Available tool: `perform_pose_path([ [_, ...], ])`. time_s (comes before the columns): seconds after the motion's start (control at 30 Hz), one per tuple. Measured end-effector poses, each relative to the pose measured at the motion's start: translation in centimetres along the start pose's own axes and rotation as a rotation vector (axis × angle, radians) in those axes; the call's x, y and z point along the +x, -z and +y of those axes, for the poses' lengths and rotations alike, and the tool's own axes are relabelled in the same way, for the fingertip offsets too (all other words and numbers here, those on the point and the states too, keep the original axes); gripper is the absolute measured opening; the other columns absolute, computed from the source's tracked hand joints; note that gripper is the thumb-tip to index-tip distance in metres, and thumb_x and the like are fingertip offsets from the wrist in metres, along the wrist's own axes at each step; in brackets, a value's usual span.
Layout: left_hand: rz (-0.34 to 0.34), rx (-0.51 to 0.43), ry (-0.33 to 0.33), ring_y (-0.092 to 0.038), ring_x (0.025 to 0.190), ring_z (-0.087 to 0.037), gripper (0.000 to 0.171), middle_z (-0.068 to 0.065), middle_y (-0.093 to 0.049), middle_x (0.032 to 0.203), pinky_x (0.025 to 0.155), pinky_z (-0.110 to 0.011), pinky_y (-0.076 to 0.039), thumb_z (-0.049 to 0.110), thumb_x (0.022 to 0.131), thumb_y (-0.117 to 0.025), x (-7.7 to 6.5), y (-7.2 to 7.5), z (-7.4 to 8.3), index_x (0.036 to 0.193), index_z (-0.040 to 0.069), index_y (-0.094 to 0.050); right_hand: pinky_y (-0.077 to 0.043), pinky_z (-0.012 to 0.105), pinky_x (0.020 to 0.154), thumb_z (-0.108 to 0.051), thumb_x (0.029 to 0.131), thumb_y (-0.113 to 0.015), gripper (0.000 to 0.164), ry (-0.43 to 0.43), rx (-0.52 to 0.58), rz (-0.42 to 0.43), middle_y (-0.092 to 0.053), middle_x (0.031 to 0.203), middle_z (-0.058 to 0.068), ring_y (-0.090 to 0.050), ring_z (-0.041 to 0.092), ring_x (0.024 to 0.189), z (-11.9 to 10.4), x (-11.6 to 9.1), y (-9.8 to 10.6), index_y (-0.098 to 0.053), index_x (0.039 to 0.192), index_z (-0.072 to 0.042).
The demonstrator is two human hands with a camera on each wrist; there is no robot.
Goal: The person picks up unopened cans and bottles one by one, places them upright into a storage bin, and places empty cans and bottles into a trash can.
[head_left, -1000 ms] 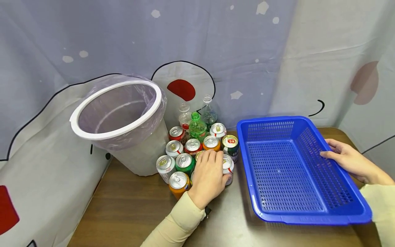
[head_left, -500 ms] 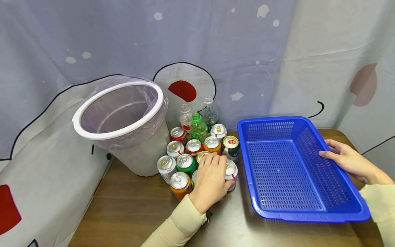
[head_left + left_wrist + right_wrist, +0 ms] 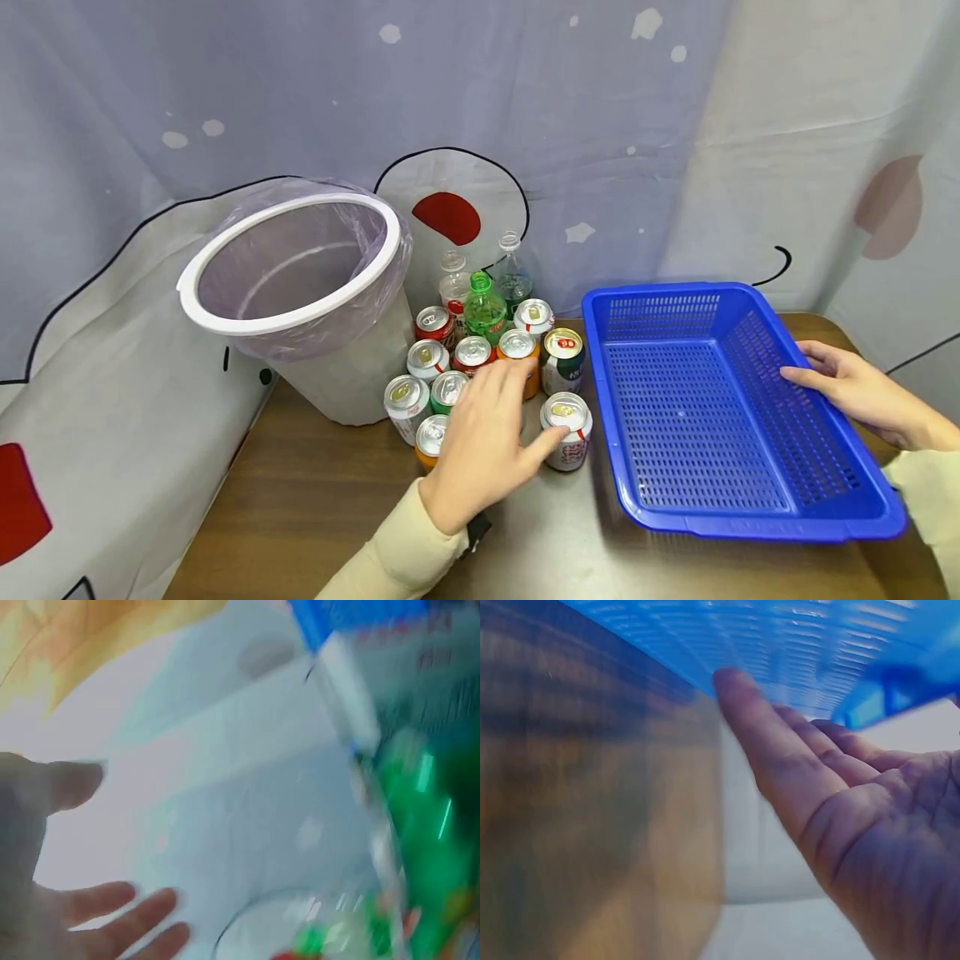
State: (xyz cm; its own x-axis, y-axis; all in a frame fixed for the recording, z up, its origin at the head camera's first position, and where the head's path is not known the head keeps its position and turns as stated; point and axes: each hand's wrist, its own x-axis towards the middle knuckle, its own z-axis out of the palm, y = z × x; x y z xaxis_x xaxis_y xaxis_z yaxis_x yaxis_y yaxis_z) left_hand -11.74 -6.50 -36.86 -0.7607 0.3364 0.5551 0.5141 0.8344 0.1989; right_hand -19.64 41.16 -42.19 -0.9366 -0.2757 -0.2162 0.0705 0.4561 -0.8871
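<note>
My left hand point(image 3: 480, 442) is over the front of a cluster of drink cans, thumb and fingers spread, holding nothing; the left wrist view also shows its fingers point(image 3: 127, 911) apart. Its thumb overlaps a white can point(image 3: 567, 442) standing by itself on the table; whether they touch I cannot tell. Under and around the hand are an orange can point(image 3: 431, 440), a green can point(image 3: 447, 390) and others, partly hidden. My right hand point(image 3: 862, 392) holds the right rim of a blue plastic basket point(image 3: 690, 425), thumb over the rim, fingers point(image 3: 780, 757) beneath.
A lined trash bin point(image 3: 330, 375) with a white ring stands left of the cans. Behind them are a green bottle point(image 3: 484, 312) and two clear bottles point(image 3: 513, 275). A dark green can point(image 3: 562, 367) stands close to the basket. A patterned curtain point(image 3: 585, 125) hangs behind the wooden table point(image 3: 300, 500).
The white can has shifted right and forward, away from the cluster. My left hand has let go of it, lifted and spread its fingers. The right hand and basket stay about the same.
</note>
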Motion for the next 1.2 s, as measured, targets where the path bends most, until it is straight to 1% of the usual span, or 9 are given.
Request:
perform_pose_path([
  [0.2,0.475,-0.277,0.042,-0.057,0.104,-0.023,0.051,-0.006,-0.064,0.113,0.091,-0.035,-0.042,0.027,0.08,-0.071,0.3,7.0,-3.8,0.124,0.006,-0.059,-0.056,0.024,0.07,-0.014,0.101,-0.049,0.05,0.119,-0.243,0.059,-0.057,0.111,-0.028,-0.063,-0.005,0.095,-1.3,-1.7,1.2,-0.028,0.139,0.012],
  [0.33,0.635,-0.309,0.081,-0.059,0.098,-0.025,0.043,-0.01,-0.066,0.105,0.087,-0.033,-0.042,0.02,0.079,-0.069,0.3,9.6,-5.2,0.116,0.0,-0.061,-0.047,0.008,0.068,-0.012,0.097,-0.057,0.05,0.214,-0.402,0.189,-0.042,0.115,-0.038,-0.048,-0.024,0.095,-2.9,-2.8,1.3,-0.037,0.135,0.013],
  [0.53,0.811,-0.316,0.214,-0.058,0.101,-0.026,0.04,-0.019,-0.065,0.102,0.086,-0.029,-0.04,0.014,0.076,-0.065,0.5,12.3,-6.4,0.109,-0.008,-0.061,-0.033,-0.003,0.073,-0.019,0.088,-0.07,0.052,0.301,-0.61,0.304,-0.06,0.129,-0.001,-0.036,-0.03,0.097,-8.2,-4.2,-1.3,-0.05,0.133,-0.005],
  [0.6,0.889,-0.31,0.256,-0.055,0.102,-0.025,0.04,-0.02,-0.063,0.103,0.087,-0.029,-0.039,0.013,0.075,-0.063,0.6,13.0,-7.1,0.109,-0.009,-0.06,-0.031,-0.002,0.078,-0.024,0.088,-0.072,0.054,0.336,-0.674,0.278,-0.058,0.132,0.014,-0.046,-0.019,0.102,-10.4,-4.4,-3.0,-0.05,0.136,-0.012],
  [0.67,0.953,-0.291,0.298,-0.052,0.105,-0.022,0.041,-0.016,-0.061,0.106,0.088,-0.028,-0.037,0.014,0.074,-0.061,0.5,13.5,-8.1,0.11,-0.007,-0.06,-0.029,0.0,0.083,-0.026,0.086,-0.074,0.056,0.39,-0.736,0.267,-0.059,0.131,0.006,-0.054,-0.002,0.108,-12.3,-4.3,-4.7,-0.051,0.136,-0.018],
  [0.77,1.028,-0.283,0.36,-0.048,0.11,-0.021,0.04,-0.007,-0.057,0.112,0.089,-0.029,-0.035,0.014,0.074,-0.058,0.0,13.8,-10.1,0.112,-0.001,-0.059,-0.036,0.012,0.091,-0.029,0.084,-0.075,0.057,0.456,-0.788,0.215,-0.059,0.131,0.002,-0.057,0.02,0.114,-14.6,-3.8,-7.2,-0.052,0.135,-0.019],
  [0.93,1.091,-0.32,0.484,-0.046,0.114,-0.018,0.039,-0.001,-0.052,0.117,0.088,-0.027,-0.033,0.012,0.076,-0.056,-1.1,14.1,-14.2,0.115,0.009,-0.055,-0.046,0.044,0.094,-0.033,0.086,-0.073,0.056,0.524,-0.818,0.077,-0.058,0.131,0.0,-0.057,0.022,0.119,-17.0,-2.0,-10.7,-0.051,0.135,-0.016],
  [1.0,1.09,-0.366,0.531,-0.045,0.114,-0.017,0.038,-0.002,-0.051,0.119,0.088,-0.027,-0.034,0.008,0.078,-0.054,-1.2,14.4,-15.1,0.116,0.009,-0.054,-0.046,0.046,0.096,-0.035,0.087,-0.071,0.056,0.552,-0.821,0.027,-0.058,0.131,0.001,-0.056,0.022,0.12,-17.6,-1.3,-11.8,-0.051,0.135,-0.013],
  [1.2,1.089,-0.814,0.711,-0.039,0.119,-0.017,0.04,-0.005,-0.041,0.123,0.095,-0.026,-0.033,0.003,0.086,-0.054,-1.4,14.7,-18.4,0.125,0.009,-0.047,-0.047,0.044,0.098,-0.04,0.085,-0.071,0.062,0.579,-0.838,-0.08,-0.058,0.13,0.002,-0.058,0.019,0.119,-18.5,0.8,-15.3,-0.051,0.136,-0.01],
])
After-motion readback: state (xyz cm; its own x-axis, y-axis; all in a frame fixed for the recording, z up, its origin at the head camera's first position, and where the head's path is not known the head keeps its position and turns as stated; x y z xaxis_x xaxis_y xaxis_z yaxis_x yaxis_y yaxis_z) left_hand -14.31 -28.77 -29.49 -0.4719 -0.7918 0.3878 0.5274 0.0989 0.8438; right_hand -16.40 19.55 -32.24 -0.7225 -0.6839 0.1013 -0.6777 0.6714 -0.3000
